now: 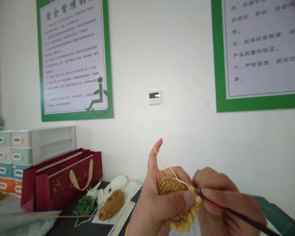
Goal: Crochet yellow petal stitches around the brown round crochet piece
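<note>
My left hand pinches a round crochet piece, brown in the middle with yellow bobbles at its edge, between thumb and fingers. Its index finger points up with yellow yarn looped over it and running down to the piece. My right hand is closed around a dark crochet hook, whose metal tip sits at the top edge of the piece. Both hands are low in the middle of the view, above a dark table.
On the table lie a brown yarn ball, a white yarn ball, green scraps and a ruler. Two dark red gift bags stand at left, before pastel drawer units. Posters hang on the white wall.
</note>
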A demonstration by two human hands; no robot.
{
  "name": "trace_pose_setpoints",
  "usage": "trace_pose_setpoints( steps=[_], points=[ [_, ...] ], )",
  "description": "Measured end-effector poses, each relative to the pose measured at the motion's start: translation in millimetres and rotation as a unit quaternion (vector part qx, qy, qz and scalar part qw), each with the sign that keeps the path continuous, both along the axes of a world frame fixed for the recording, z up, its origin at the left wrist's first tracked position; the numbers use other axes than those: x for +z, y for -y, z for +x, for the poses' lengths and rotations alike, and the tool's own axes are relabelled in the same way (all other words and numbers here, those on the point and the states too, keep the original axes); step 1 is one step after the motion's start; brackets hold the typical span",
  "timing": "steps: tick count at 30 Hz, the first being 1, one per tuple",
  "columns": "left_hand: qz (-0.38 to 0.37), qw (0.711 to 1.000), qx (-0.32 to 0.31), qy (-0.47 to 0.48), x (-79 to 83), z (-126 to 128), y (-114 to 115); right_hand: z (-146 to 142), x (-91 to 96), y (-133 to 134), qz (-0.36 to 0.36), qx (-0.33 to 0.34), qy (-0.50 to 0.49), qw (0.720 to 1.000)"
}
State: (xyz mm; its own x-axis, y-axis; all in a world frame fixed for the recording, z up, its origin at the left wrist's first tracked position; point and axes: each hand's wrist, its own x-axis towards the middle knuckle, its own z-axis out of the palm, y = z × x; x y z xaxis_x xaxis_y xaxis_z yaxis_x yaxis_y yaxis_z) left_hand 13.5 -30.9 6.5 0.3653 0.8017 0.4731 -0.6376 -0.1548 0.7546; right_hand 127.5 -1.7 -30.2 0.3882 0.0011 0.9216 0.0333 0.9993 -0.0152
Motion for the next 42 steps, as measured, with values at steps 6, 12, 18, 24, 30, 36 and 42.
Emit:
trace_pose_setpoints(
  steps=[6, 12, 18, 24, 30, 36, 42],
  points=[
    [0.054, 0.998, -0.023, -0.002, 0.9, -5, 2, 4, 9.4, 7, -0.112, 0.250, 0.035, 0.961],
    [0.080, 0.997, -0.006, -0.014, -0.4, -6, 1, 14, 5.5, 9, -0.155, 0.306, 0.073, 0.936],
    [0.098, 0.994, -0.010, -0.044, -0.6, -10, -3, 18, 1.6, 12, -0.199, 0.333, 0.063, 0.919],
    [0.086, 0.993, 0.067, -0.054, 2.3, -7, 2, 14, 9.7, 13, -0.303, 0.397, 0.056, 0.864],
    [0.053, 0.987, 0.141, -0.053, 2.5, -1, 6, 9, 4.4, 2, -0.214, 0.232, 0.065, 0.947],
    [0.076, 0.983, 0.164, -0.032, -2.4, 5, 3, 16, -0.7, -2, -0.209, 0.205, 0.029, 0.956],
    [0.057, 0.972, 0.227, -0.023, -1.2, 10, 6, 20, 2.5, -2, -0.214, 0.173, 0.020, 0.961]
  ],
)
